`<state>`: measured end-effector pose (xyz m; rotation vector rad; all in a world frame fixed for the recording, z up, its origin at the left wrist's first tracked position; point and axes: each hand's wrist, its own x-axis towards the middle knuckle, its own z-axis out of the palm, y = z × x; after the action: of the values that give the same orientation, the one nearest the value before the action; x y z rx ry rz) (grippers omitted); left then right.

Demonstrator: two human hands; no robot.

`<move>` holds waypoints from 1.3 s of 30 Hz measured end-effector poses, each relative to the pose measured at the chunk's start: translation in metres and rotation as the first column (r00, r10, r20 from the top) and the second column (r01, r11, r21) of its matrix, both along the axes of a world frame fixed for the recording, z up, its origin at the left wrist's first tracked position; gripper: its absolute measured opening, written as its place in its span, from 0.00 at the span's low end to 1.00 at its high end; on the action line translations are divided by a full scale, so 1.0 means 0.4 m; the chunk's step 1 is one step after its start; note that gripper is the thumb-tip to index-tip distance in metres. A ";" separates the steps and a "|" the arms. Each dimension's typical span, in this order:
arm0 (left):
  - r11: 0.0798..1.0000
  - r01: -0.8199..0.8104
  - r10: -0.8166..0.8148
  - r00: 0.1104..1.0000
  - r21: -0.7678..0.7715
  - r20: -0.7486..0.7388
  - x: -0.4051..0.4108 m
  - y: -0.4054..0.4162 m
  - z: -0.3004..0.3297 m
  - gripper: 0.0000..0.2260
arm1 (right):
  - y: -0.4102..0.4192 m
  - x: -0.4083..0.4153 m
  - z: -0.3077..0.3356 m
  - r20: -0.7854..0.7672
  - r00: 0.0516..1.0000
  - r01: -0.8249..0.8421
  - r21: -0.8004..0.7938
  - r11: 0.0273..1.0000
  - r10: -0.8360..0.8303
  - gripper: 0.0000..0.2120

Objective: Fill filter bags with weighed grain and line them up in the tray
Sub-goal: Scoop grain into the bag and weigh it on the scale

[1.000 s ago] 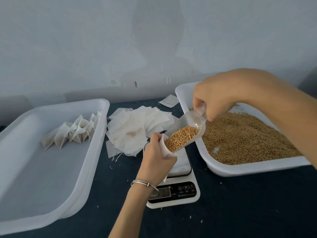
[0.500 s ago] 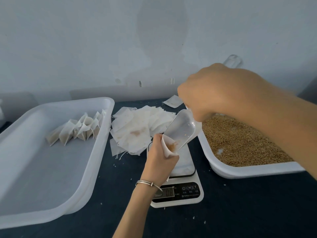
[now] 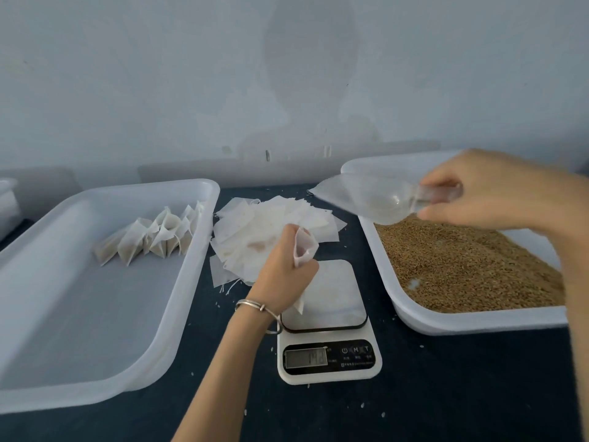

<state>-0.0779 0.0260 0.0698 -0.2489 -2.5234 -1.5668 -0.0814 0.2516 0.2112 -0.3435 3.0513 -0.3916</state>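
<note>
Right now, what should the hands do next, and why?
Probably set the filter bag down on the scale to check its weight. The left hand grips the bag just above the bare scale plate, and the clear scoop in the right hand looks empty, held over the grain tray. After that, it likely joins the row of filled bags.

Standing behind everything, a pale grey-blue wall point(image 3: 159, 74), patchy with faint stains and a few small marks low down. Lying below, a dark tabletop point(image 3: 462, 393), scattered with tiny pale specks. Falling evenly, soft dim light.
</note>
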 end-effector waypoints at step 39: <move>0.764 -0.389 0.495 0.865 0.515 -0.081 0.117 -0.062 -0.027 0.05 | 0.101 0.075 -0.275 -0.141 0.867 0.407 -0.351 0.843 -0.477 0.10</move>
<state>-0.0312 0.0013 0.0589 0.2283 -1.7654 -1.7727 -0.0514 0.2919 0.1013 0.3614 3.2660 -0.9236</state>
